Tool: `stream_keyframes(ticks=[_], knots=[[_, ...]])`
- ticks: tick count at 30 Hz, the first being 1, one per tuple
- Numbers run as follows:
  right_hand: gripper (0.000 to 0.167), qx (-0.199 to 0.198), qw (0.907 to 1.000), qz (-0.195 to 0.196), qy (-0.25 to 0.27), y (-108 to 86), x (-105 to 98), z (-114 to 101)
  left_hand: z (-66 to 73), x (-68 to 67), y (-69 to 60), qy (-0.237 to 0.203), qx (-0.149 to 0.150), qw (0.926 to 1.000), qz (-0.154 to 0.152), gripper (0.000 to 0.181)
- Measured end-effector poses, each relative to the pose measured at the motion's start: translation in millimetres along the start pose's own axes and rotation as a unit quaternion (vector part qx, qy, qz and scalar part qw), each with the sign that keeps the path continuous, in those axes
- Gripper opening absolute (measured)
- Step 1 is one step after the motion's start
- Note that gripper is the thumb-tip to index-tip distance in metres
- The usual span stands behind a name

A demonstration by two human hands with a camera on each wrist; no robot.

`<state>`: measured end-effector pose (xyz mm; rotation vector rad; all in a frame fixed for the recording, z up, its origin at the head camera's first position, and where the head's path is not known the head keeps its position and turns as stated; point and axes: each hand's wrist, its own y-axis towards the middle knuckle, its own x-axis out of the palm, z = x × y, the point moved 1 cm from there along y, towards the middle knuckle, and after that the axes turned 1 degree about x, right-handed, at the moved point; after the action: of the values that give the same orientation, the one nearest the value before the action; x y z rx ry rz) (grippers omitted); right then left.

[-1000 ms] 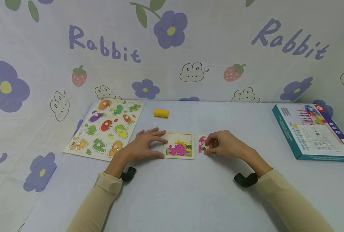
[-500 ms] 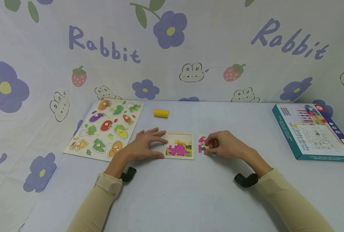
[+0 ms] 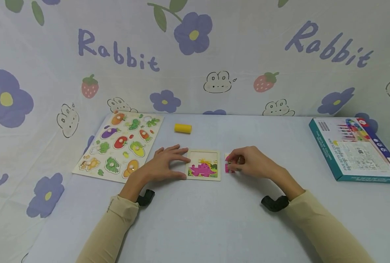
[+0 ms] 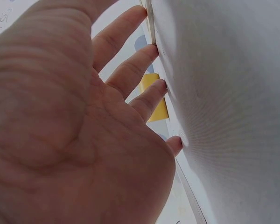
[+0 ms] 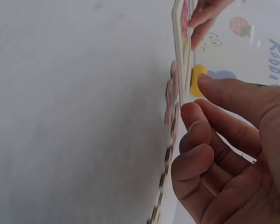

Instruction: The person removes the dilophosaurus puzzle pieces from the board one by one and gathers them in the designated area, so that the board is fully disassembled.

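Left hand [image 3: 163,166] at puzzle frame [image 3: 197,155], right hand [image 3: 255,162] at loose pieces [image 3: 226,168]

In the head view, the left hand's fingers are spread apart, with the thumb and a fingertip touching the left side of the one square frame. The frame lies flat on the table [image 3: 198,219]; joined pieces [image 3: 203,170] with a pink dinosaur fill its lower part, and pale backing shows above them. Just right of the frame, the right hand's bent fingers cover most of the loose pieces, so their number cannot be told. Around them are one yellow cylinder [image 3: 183,128] behind the frame, one vegetable board [image 3: 126,132] to the left, bearing several knobbed pieces, and one box [image 3: 357,157] well apart to the right.

In the left wrist view, the fingers are nearly straight, with gaps between them, and the upper fingertips are at the frame's edge.

In the right wrist view, the thumb stands apart from the curled fingers, with nothing clamped between them. The pieces' edges run along the table; whether a fingertip touches one cannot be told.
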<state>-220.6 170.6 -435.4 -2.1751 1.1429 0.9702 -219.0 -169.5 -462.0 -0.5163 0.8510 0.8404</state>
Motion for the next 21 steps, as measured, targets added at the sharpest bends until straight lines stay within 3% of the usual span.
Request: stream_keyframes(ticks=[12,21], knots=[[0.021,-0.040,0.9990,-0.018,0.008,22.1,16.7,-18.0,0.1,0.6,-0.3,-0.002,0.002,1.0000,0.001,0.057],[0.022,-0.040,0.9990,-0.022,0.000,38.6,22.0,-29.6,0.6,0.1,-0.3,0.000,0.002,1.0000,0.001,0.057]])
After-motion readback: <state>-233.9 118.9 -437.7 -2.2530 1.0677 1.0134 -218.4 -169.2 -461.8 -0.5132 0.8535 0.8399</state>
